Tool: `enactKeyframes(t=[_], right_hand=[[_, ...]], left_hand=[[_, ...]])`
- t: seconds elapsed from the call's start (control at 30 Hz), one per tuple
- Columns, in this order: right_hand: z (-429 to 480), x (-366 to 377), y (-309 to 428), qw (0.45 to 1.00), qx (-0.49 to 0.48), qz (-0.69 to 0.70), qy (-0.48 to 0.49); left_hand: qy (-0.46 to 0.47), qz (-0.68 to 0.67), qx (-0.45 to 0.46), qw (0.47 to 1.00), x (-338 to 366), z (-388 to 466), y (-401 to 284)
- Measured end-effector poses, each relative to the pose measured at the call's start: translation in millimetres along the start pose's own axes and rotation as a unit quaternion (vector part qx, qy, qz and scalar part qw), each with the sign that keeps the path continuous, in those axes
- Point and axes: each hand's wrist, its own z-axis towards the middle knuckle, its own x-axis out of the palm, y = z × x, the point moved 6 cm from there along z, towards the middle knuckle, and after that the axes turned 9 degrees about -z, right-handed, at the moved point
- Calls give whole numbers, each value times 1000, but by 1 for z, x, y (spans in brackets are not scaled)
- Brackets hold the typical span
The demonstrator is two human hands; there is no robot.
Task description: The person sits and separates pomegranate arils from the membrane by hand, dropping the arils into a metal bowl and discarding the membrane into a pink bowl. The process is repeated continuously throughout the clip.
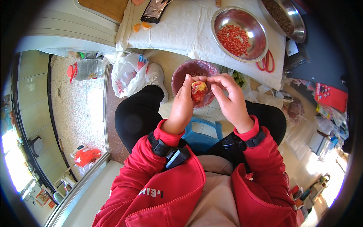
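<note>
A piece of pomegranate, with red seeds and yellowish pith showing, is held in my left hand. Its thumb and fingers curl around the piece. My right hand is close by on the right, its index fingertip at the upper edge of the piece or touching the left fingers. Between its thumb and index finger there is a gap, and I see nothing held there; the other fingers are partly hidden. Below both hands stands a bin lined with a reddish plastic bag, with scraps inside. Loose pomegranate seeds lie in a steel bowl.
The cloth-covered table also bears red-handled scissors, a phone, orange segments and another steel bowl with brown contents. A blue plastic stool is between my legs. A white plastic bag and a water bottle are at left.
</note>
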Motion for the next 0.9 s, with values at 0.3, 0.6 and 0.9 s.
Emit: enactKeyframes(t=[0.3, 0.6, 0.9], right_hand=[[1, 4, -16, 998, 46, 29, 4], [2, 1, -24, 994, 78, 76, -31], [2, 4, -23, 993, 74, 83, -37]], left_hand=[[48, 87, 19, 995, 11, -6, -1], [78, 102, 29, 991, 15, -6, 0], [78, 81, 31, 993, 15, -7, 1]])
